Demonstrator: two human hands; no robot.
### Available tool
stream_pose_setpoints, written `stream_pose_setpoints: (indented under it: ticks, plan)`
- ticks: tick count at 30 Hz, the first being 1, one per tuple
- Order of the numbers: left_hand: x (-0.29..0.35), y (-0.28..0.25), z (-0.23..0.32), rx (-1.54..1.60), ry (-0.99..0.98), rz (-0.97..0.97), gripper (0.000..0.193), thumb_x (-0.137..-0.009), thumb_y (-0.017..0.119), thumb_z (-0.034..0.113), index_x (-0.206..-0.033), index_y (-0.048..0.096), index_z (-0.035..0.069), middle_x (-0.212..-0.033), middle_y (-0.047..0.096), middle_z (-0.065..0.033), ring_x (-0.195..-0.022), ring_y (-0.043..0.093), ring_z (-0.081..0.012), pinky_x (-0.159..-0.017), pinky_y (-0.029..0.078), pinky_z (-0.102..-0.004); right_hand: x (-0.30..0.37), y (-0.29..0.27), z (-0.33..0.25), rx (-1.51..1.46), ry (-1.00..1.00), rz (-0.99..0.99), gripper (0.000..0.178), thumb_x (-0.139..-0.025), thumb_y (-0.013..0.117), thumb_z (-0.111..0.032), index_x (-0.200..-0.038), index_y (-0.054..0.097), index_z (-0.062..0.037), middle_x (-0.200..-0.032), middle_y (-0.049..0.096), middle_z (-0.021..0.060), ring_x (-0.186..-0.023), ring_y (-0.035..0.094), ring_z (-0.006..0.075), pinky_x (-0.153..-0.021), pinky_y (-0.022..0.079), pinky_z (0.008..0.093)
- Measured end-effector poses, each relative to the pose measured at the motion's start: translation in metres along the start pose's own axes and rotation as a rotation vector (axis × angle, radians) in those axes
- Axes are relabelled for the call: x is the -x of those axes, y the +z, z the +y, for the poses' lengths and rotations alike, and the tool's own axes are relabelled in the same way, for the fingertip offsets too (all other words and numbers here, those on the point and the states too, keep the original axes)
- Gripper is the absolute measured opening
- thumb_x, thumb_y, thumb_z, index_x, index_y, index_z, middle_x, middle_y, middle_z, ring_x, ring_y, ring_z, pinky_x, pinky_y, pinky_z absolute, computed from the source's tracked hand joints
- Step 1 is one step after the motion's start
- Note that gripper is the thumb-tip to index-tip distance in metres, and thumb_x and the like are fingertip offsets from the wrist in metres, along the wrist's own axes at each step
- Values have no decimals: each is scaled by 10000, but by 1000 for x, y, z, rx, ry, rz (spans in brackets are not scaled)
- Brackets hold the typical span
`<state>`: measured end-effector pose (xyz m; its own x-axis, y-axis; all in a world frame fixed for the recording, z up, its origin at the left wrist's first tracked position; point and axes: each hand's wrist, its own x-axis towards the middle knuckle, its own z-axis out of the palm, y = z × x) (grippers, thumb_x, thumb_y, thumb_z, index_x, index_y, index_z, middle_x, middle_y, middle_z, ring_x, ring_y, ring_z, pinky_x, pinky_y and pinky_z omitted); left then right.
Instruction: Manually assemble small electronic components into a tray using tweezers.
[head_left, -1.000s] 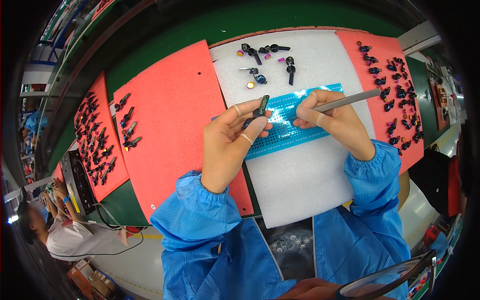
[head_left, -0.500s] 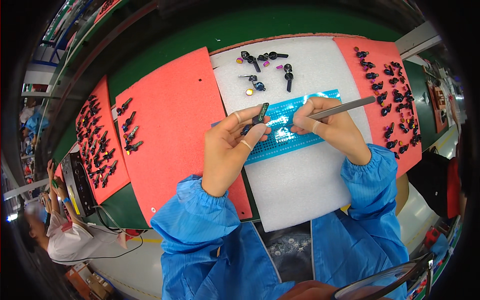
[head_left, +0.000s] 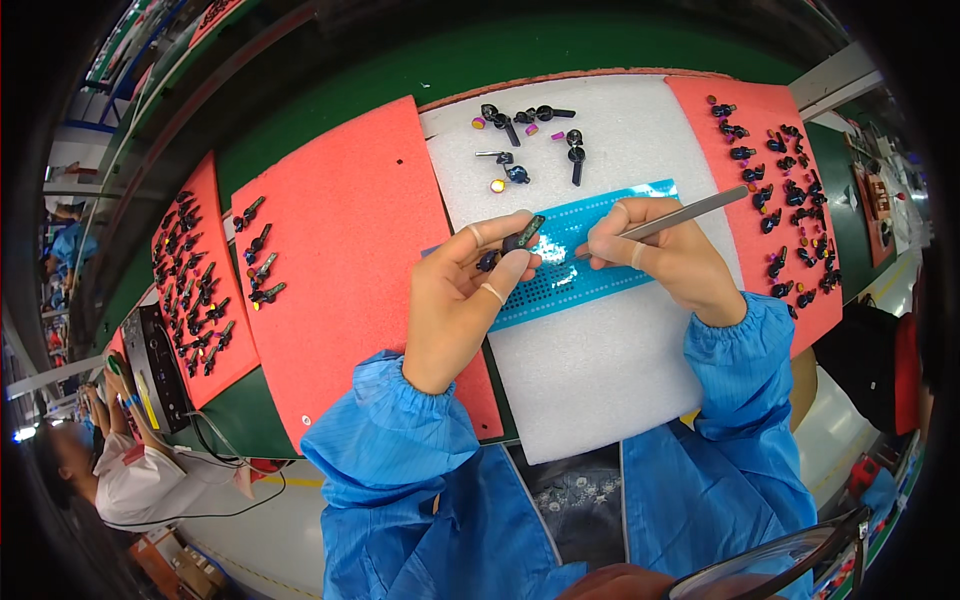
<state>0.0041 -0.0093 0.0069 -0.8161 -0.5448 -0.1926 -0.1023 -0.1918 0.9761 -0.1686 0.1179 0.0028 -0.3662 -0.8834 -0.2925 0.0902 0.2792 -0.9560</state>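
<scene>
Between its thumb and fingers, my left hand (head_left: 450, 300) pinches a small dark electronic part with a green circuit strip (head_left: 529, 232), tilted up to the right. A rounded black piece (head_left: 488, 261) of it shows among the fingers. My right hand (head_left: 668, 250) is closed around grey metal tweezers (head_left: 700, 208), whose tip points left and down over a shiny blue perforated sheet (head_left: 610, 284). The tip is apart from the part in my left hand. Beneath both hands the sheet lies across a white foam mat (head_left: 600, 370); glare hides some of its surface.
Several black parts (head_left: 576, 153) and small round purple-and-gold pieces (head_left: 497, 186) lie on the white foam's far end. Pink foam boards on the left (head_left: 350, 270) and right (head_left: 728, 165) carry more parts. A black box (head_left: 157, 368) and another person (head_left: 150, 460) are far left.
The tweezers and my right hand have shifted slightly, and the tip now shows more plainly above the blue sheet. The part in my left hand leans a little more to the right.
</scene>
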Motion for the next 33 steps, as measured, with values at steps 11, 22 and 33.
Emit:
stream_pose_setpoints:
  ticks: [11, 22, 33]
  plan:
    - [-2, 0, -6, 71, 8, -11, 272, -855, 533, -22, -1126, 509, -40, -1028, 608, -144, -964, 596, -176, -833, 502, -264, 5, 16, -6, -148, -293, 82, 104, -848, 577, -87, -776, 547, -19, -774, 598, 80, -800, 618, 174, -757, 493, 274]
    - [0, 3, -7, 117, -24, -42, 243, -851, 549, -20, -1085, 481, -25, -981, 628, -146, -901, 611, -153, -778, 510, -241, 14, 29, -9, -171, -358, 8, 90, -854, 565, -35, -807, 498, 2, -796, 540, 69, -881, 603, 185, -796, 513, 331]
    - [2, 5, -3, 76, -27, -53, 233, -864, 527, -2, -1087, 477, -50, -1011, 619, -180, -942, 606, -191, -844, 505, -295, 14, 31, -3, -126, -403, 6, 58, -853, 558, -12, -831, 506, 2, -814, 551, 86, -946, 604, 222, -809, 514, 329]
